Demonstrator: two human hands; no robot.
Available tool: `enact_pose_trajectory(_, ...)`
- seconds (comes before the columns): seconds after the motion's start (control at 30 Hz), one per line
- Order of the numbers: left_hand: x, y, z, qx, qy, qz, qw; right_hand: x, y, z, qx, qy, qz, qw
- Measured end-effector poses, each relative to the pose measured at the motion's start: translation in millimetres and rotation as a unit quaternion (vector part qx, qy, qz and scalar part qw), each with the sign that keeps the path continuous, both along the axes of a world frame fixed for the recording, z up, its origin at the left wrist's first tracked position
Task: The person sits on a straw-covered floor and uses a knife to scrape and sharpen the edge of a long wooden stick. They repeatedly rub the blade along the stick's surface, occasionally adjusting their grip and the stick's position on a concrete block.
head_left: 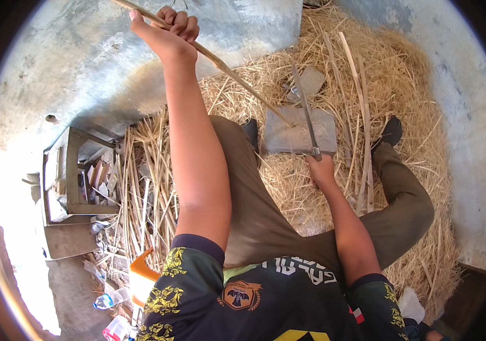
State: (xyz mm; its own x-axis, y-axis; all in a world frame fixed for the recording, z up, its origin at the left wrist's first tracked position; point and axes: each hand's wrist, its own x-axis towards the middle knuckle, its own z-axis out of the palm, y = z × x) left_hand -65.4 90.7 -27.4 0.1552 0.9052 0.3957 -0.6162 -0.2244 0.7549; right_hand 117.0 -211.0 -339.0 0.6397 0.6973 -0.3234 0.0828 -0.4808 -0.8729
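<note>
My left hand [170, 35] is raised at the upper left, its fingers wrapped round a long thin bamboo pole [233, 73]. The pole slants down to the right, and its lower end rests on a flat grey block [294, 133] between my feet. My right hand [321, 168] grips a machete [307, 113] by its handle, low at the block's near right edge. Its long narrow blade points away from me, above the block and to the right of the pole's end.
Straw-like shavings [393, 74] cover the floor. Split bamboo strips [363, 113] lie right of the block, and a flat stone [311, 80] lies beyond it. A wooden stool-like frame [72, 176], scattered sticks [146, 176] and a plastic bottle [112, 298] are on the left. Walls stand close around.
</note>
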Motion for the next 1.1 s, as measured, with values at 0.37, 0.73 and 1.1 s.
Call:
enact_pose_trajectory(0.37,15,-16,10,-0.014,0.039,-0.023,0.999,-16,-21,-32,-0.156,-0.049,0.002,0.986)
enact_pose_trajectory(0.73,14,-9,6,0.028,0.042,-0.028,0.998,-27,-12,-13,-0.042,-0.061,0.001,0.997)
enact_pose_trajectory(1.1,15,-3,1,-0.010,-0.013,-0.003,1.000,-19,-8,-2,0.005,-0.006,-0.012,1.000)
